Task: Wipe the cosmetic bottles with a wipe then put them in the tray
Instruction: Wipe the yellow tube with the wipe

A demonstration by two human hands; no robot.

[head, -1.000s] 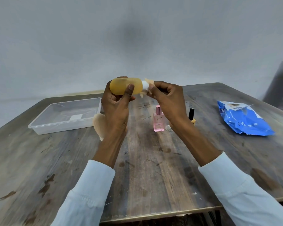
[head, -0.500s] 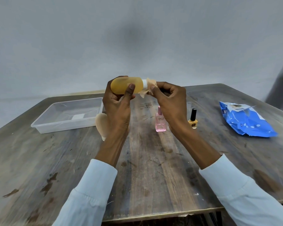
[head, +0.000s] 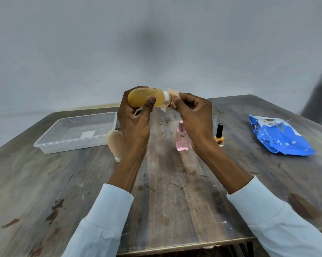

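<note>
The wipe (head: 172,100) hides most of the amber bottle's white cap (head: 166,98). The left hand (head: 136,123) covers part of the beige bottle (head: 114,143). A clear item behind the right wrist is unidentifiable. The wipes pack (head: 280,139) lettering is unreadable.

Light was even and soft, moderately bright, no hard shadows on the table (head: 175,191). A dark smudge sat on the grey wall (head: 147,43) above centre, prob. vignette or a shadow; can't tell. Wide-angle bend curved the table edges. Sleeves (head: 101,223) and lower corners were smeared w/ blur; centre was sharper. Mild sheen on the blue wipes pack (head: 278,138).
</note>
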